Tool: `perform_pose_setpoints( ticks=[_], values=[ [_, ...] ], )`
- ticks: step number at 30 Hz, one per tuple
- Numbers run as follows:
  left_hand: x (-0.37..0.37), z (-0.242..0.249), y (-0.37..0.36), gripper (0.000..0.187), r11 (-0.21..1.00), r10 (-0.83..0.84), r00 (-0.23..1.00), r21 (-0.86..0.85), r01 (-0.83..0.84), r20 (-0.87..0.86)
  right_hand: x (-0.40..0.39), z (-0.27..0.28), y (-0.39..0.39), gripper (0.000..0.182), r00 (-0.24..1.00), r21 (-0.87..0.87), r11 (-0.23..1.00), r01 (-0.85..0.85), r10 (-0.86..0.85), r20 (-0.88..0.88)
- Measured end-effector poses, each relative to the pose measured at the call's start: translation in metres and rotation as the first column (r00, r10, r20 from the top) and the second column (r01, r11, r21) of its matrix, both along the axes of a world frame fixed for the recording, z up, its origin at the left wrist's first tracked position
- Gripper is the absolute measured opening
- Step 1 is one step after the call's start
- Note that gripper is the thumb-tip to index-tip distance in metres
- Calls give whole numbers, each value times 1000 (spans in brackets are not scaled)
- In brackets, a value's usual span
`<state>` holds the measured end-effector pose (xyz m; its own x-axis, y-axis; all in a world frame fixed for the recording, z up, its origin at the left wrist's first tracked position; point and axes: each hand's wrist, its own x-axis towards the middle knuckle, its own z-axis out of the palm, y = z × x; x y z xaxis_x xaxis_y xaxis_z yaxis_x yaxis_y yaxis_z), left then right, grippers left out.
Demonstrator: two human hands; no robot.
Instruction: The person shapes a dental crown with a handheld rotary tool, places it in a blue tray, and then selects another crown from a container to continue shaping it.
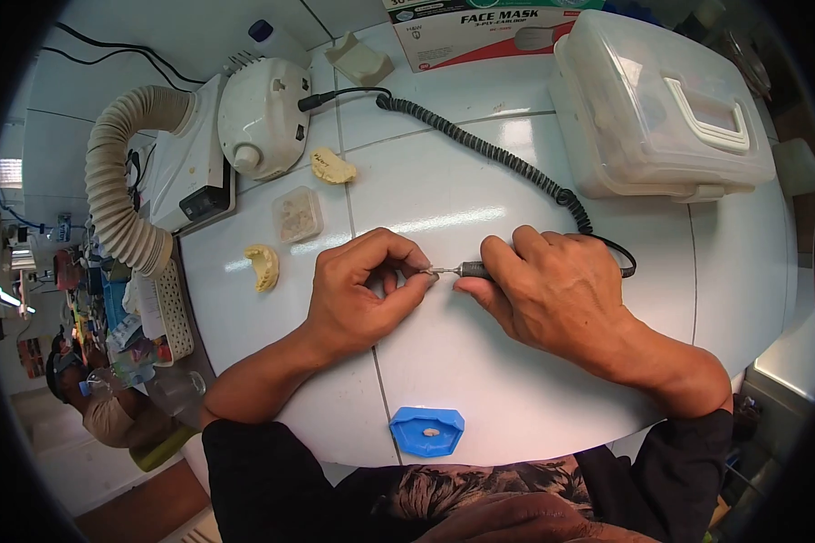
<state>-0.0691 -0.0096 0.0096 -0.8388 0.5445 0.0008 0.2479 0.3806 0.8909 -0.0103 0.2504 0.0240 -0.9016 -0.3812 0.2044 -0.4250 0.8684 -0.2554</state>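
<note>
Near the table's middle, my right hand (552, 285) is wrapped around a dark rotary handpiece (474, 270), its thin metal bur (447, 270) pointing left. Thumb and forefinger of my left hand (358, 285) are pinched together right at the bur's tip. Whatever small piece they hold is mostly hidden by the fingertips. Two cream plaster dental models, an upper one (333, 167) and a lower one (263, 268), lie left of my hands beside a small clear box (297, 217). Close to my body sits a blue tray (406, 441) with a small whitish piece (431, 432) inside.
A coiled cord (480, 140) runs from the handpiece to a white control unit (264, 118). Beside it, a ribbed hose (109, 172) arches from a white machine (190, 163). A clear-lidded toolbox (661, 118) and face mask box (480, 41) stand behind. Another person (118, 418) is at far left.
</note>
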Motion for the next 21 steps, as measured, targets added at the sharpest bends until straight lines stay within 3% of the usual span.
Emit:
perform_pose_setpoints(
  ticks=[4, 21],
  values=[
    [-1, -3, -2, 17, 999, -31, 998, -19, 30, -48, 0, 4, 1, 49, 998, -2, 1000, 11, -11, 54],
    [-1, -1, -1, 13, 1000, -16, 999, -6, 16, 31, 0, 1, -1, 48, 999, 33, 999, 28, -29, 37]
  ],
)
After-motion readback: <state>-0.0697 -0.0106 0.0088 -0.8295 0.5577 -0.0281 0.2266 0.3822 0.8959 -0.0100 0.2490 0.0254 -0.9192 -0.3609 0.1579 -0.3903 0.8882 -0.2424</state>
